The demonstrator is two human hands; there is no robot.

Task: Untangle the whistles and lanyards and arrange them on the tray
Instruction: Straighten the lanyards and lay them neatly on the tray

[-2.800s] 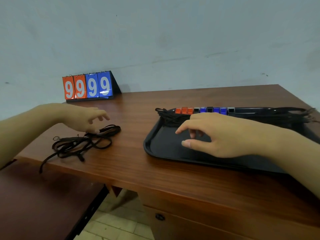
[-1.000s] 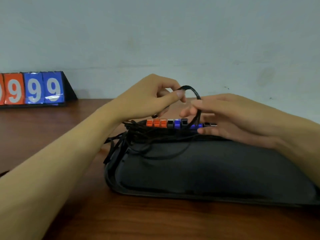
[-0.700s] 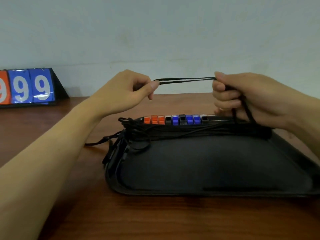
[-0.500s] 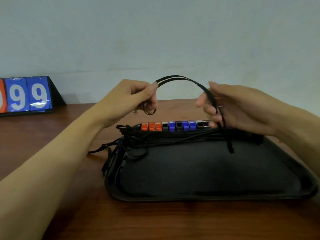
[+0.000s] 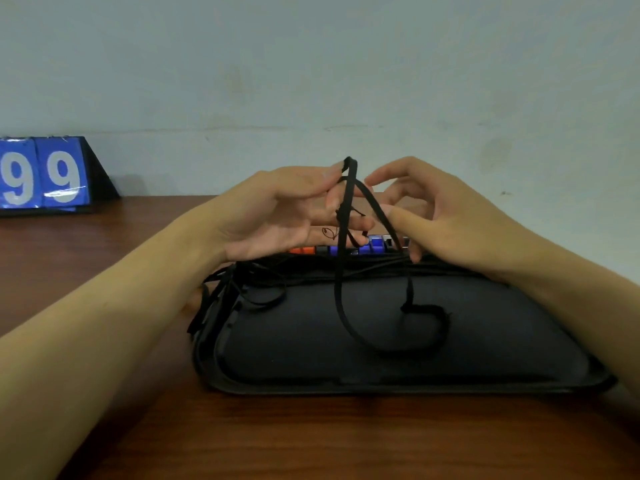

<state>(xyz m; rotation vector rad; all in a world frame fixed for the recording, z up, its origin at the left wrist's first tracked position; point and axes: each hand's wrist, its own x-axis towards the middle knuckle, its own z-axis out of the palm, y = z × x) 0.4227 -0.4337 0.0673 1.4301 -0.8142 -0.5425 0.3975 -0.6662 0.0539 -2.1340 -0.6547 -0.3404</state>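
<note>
- Head view: the left hand point(image 5: 277, 213) is raised over the far side of the black tray point(image 5: 381, 384) and pinches the top of a black lanyard point(image 5: 341, 292) between thumb and fingertips.
- From that pinch the lanyard hangs in two strands; the loop sags onto the tray floor and curls round to a knotted end near the tray's middle.
- The right hand point(image 5: 446, 220) is just beside the left, fingers loosely spread and gripping nothing; its thumb lies against the right strand.
- A small ring hangs at the left hand's fingers, beside the left strand.
- A row of whistles point(image 5: 346, 250), orange, black and blue, lies along the tray's far edge, partly hidden behind the hands.
- A bundle of other lanyards point(image 5: 239, 289) runs along that far edge and spills over the tray's left end onto the table point(image 5: 311, 438).
- A scoreboard point(image 5: 45, 176) with blue cards showing 9 stands at the far left of the table, against the wall.
</note>
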